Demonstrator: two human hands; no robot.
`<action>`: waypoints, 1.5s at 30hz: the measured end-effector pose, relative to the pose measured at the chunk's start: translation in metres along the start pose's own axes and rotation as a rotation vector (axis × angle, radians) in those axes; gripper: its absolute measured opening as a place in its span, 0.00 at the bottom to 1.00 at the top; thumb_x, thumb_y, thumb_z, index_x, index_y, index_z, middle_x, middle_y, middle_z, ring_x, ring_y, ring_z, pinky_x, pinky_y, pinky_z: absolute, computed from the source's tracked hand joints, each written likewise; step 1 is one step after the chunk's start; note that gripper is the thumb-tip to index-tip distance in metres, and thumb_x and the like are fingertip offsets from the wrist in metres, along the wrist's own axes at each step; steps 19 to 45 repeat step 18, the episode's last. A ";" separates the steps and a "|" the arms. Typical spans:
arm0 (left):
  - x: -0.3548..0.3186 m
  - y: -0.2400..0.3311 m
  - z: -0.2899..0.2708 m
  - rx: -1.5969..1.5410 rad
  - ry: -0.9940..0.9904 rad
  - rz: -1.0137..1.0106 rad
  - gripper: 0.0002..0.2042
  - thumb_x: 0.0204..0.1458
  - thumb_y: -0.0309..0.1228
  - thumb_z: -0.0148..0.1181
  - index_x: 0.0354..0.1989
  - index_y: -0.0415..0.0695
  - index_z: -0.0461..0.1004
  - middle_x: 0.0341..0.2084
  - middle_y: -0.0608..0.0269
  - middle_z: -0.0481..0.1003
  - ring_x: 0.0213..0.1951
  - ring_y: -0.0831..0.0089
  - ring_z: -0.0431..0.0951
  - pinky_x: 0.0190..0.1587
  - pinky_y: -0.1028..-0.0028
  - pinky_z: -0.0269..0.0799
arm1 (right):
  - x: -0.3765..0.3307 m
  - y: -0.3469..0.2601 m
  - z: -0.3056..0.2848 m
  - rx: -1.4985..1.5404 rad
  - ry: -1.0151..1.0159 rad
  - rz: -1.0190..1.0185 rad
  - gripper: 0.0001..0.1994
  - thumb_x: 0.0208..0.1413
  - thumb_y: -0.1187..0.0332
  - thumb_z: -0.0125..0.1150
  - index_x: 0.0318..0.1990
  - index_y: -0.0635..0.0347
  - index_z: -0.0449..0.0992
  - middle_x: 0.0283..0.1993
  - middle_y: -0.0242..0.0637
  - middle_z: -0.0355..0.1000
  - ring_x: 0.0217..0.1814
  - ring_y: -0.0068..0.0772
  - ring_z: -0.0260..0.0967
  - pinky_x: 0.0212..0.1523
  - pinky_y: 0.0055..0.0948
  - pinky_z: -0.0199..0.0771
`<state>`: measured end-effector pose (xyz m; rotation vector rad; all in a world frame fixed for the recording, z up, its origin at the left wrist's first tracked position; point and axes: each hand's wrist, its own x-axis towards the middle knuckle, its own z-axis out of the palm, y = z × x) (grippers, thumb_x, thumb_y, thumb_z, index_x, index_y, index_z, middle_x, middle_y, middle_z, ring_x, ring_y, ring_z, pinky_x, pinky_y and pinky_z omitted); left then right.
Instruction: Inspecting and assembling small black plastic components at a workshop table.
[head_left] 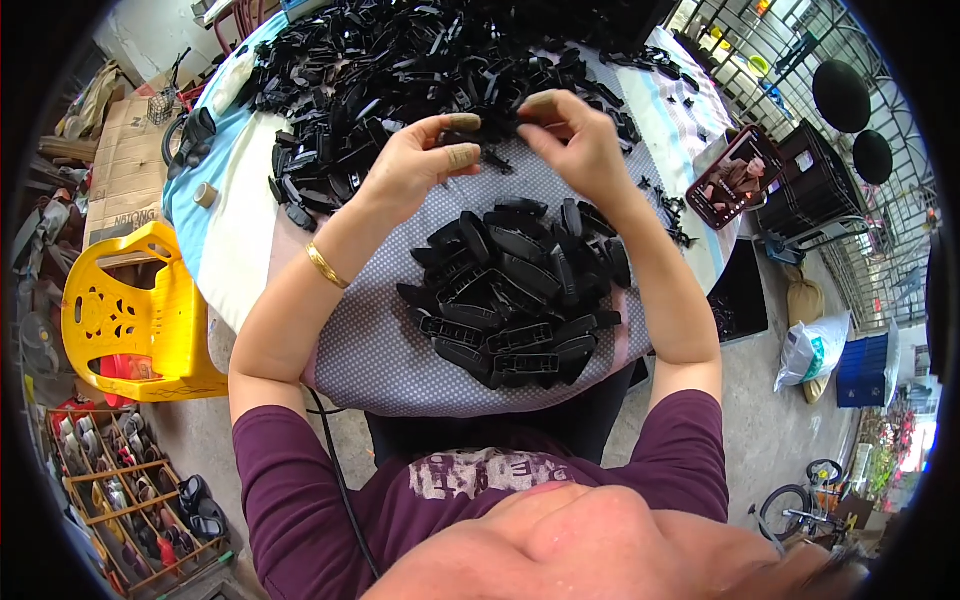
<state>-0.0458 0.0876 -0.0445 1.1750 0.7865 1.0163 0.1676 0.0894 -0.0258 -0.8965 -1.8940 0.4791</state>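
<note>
My left hand (412, 165) and my right hand (580, 140) face each other above the table, at the near edge of a big heap of black plastic parts (345, 95). Thumb and fingers of the left are bent around what looks like a small black plastic part (492, 157), dark against the heap. On the right, the fingers curl toward the thumb; anything between them blends into the black behind. Brownish covers wrap several fingertips. Closer to me lies a smaller pile of longer black plastic pieces (525, 270), between my forearms.
A phone (735, 177) stands at the table's right side, showing a video. The dotted tablecloth (370, 365) covers the near edge. A yellow plastic chair (175, 320) is at the left, above a shoe rack (125, 490). A tape roll (205, 195) sits on the left cloth.
</note>
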 end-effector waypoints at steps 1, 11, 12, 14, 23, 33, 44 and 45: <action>-0.003 -0.002 0.004 -0.079 -0.041 0.023 0.18 0.48 0.23 0.60 0.50 0.36 0.68 0.37 0.60 0.74 0.36 0.73 0.76 0.43 0.74 0.74 | -0.004 -0.009 0.009 0.135 -0.025 0.055 0.16 0.47 0.77 0.63 0.45 0.64 0.71 0.40 0.37 0.75 0.41 0.26 0.73 0.43 0.25 0.73; -0.009 0.005 0.011 0.148 -0.035 0.202 0.15 0.49 0.21 0.58 0.47 0.36 0.72 0.35 0.62 0.76 0.37 0.76 0.75 0.41 0.77 0.73 | -0.012 -0.023 0.015 0.122 -0.026 -0.057 0.15 0.47 0.78 0.62 0.45 0.69 0.74 0.40 0.40 0.74 0.40 0.27 0.73 0.44 0.24 0.74; -0.010 0.005 0.013 0.187 -0.020 0.246 0.15 0.49 0.21 0.58 0.47 0.36 0.72 0.35 0.62 0.76 0.36 0.78 0.74 0.41 0.78 0.72 | -0.013 -0.024 0.015 0.098 -0.020 -0.080 0.15 0.47 0.78 0.62 0.45 0.69 0.74 0.40 0.41 0.74 0.40 0.27 0.72 0.43 0.24 0.74; -0.010 0.007 0.015 0.225 -0.005 0.290 0.15 0.49 0.20 0.58 0.47 0.36 0.72 0.36 0.63 0.76 0.36 0.79 0.74 0.41 0.79 0.72 | -0.013 -0.025 0.015 0.073 -0.015 -0.103 0.14 0.47 0.78 0.62 0.44 0.69 0.74 0.40 0.41 0.74 0.40 0.27 0.72 0.43 0.24 0.74; -0.013 0.010 0.016 0.371 0.023 0.261 0.18 0.50 0.21 0.57 0.51 0.38 0.70 0.39 0.61 0.76 0.39 0.78 0.74 0.45 0.81 0.70 | -0.014 -0.031 0.014 -0.075 -0.020 -0.112 0.14 0.47 0.77 0.62 0.44 0.67 0.75 0.40 0.40 0.74 0.39 0.30 0.73 0.42 0.21 0.73; -0.013 0.010 0.016 0.371 0.023 0.261 0.18 0.50 0.21 0.57 0.51 0.38 0.70 0.39 0.61 0.76 0.39 0.78 0.74 0.45 0.81 0.70 | -0.014 -0.031 0.014 -0.075 -0.020 -0.112 0.14 0.47 0.77 0.62 0.44 0.67 0.75 0.40 0.40 0.74 0.39 0.30 0.73 0.42 0.21 0.73; -0.013 0.010 0.016 0.371 0.023 0.261 0.18 0.50 0.21 0.57 0.51 0.38 0.70 0.39 0.61 0.76 0.39 0.78 0.74 0.45 0.81 0.70 | -0.014 -0.031 0.014 -0.075 -0.020 -0.112 0.14 0.47 0.77 0.62 0.44 0.67 0.75 0.40 0.40 0.74 0.39 0.30 0.73 0.42 0.21 0.73; -0.013 0.010 0.016 0.371 0.023 0.261 0.18 0.50 0.21 0.57 0.51 0.38 0.70 0.39 0.61 0.76 0.39 0.78 0.74 0.45 0.81 0.70 | -0.014 -0.031 0.014 -0.075 -0.020 -0.112 0.14 0.47 0.77 0.62 0.44 0.67 0.75 0.40 0.40 0.74 0.39 0.30 0.73 0.42 0.21 0.73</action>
